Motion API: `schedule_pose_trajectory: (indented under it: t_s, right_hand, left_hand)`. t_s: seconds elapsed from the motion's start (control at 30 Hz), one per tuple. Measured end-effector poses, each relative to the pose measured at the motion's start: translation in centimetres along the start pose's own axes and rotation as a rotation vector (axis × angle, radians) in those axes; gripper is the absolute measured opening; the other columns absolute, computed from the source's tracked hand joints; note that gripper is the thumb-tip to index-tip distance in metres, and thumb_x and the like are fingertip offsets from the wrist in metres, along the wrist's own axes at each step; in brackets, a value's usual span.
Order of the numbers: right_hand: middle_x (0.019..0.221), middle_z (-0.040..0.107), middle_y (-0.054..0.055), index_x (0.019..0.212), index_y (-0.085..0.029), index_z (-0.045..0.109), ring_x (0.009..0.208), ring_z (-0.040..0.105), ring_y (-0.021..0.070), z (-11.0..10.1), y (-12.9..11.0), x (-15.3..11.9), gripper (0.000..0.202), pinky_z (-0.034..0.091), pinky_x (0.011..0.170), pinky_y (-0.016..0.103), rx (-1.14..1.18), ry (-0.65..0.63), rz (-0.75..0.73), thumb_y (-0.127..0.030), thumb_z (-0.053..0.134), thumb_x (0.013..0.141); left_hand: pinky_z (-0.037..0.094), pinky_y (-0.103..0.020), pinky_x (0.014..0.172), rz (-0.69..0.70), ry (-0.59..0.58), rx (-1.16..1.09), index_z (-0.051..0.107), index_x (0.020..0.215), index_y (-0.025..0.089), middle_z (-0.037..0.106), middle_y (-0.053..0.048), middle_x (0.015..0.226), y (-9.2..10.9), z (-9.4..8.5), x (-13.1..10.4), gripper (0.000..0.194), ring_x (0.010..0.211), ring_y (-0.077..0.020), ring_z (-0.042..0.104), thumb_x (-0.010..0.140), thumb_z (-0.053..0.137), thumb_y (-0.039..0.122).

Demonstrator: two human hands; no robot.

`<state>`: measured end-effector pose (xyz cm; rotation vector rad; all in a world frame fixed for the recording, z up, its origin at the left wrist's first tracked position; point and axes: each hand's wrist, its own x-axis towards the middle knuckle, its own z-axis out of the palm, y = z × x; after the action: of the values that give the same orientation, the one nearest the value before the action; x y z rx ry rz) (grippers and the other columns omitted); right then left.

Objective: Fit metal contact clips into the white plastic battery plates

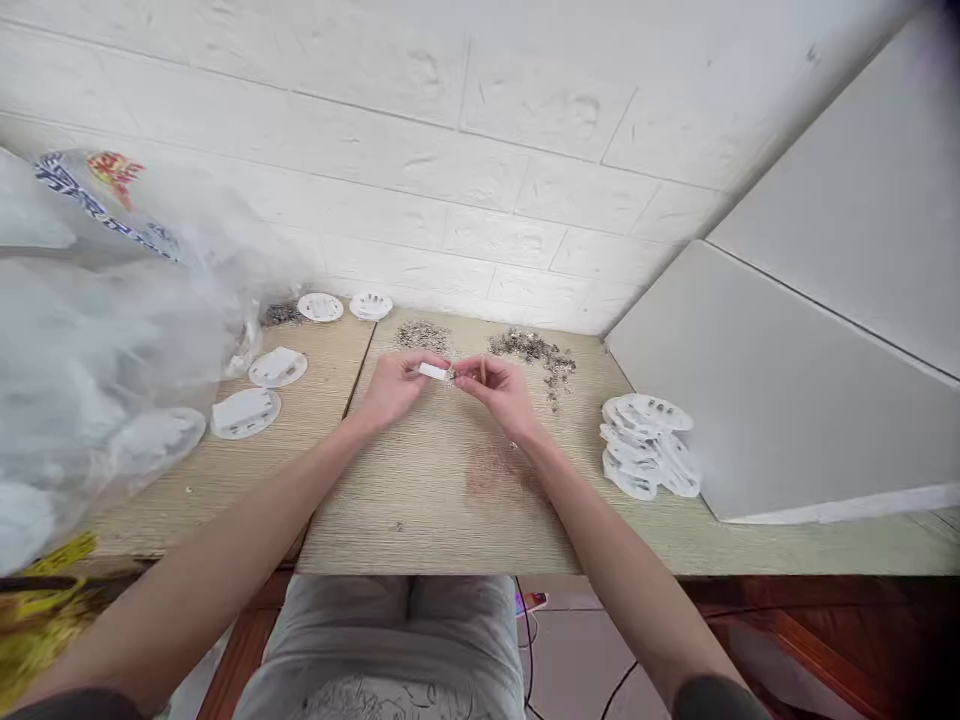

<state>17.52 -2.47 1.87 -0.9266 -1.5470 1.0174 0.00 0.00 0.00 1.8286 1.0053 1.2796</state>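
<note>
Near the middle of the wooden table (450,520), my left hand (399,384) is closed on a small white piece (433,371). My right hand (499,388) meets it from the right, its fingers pinched at the piece's right end around something small and metallic, too tiny to make out. Just behind my hands lie two loose heaps of small metal parts, a lighter heap (423,337) on the left and a darker heap (531,348) on the right.
Stacked white discs (649,445) stand at the right beside a grey-white panel (810,400). More white discs (278,367) with small parts lie at the left, near large clear plastic bags (112,350). A white brick-patterned wall (420,160) rises behind.
</note>
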Motion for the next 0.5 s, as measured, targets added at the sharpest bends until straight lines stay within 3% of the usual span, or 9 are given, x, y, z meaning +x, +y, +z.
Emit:
schedule_pose_trajectory:
  t_s: [0.23,0.5]
  right_hand:
    - [0.068,0.058,-0.002,0.080,-0.019,0.070,0.059,0.039,0.0098,0.16,0.01,-0.17,0.009,0.029,0.057,0.026,-0.123,0.031,-0.046,-0.026,0.067,0.074]
    - [0.069,0.058,-0.002,0.081,-0.019,0.069,0.057,0.038,0.0091,0.30,0.12,-0.19,0.008,0.030,0.056,0.025,-0.177,0.051,-0.071,-0.024,0.067,0.076]
  left_hand:
    - [0.051,-0.035,0.083,0.328,-0.018,0.160,0.072,0.078,0.022,0.075,-0.003,0.088,0.58,-0.32,-0.05,0.022,0.087,-0.0183,0.066,0.077,0.056,0.009]
    - [0.050,-0.032,0.082,0.401,-0.018,0.233,0.073,0.079,0.020,0.074,-0.005,0.089,0.32,-0.40,0.11,0.021,0.086,-0.0165,0.065,0.081,0.055,0.010]
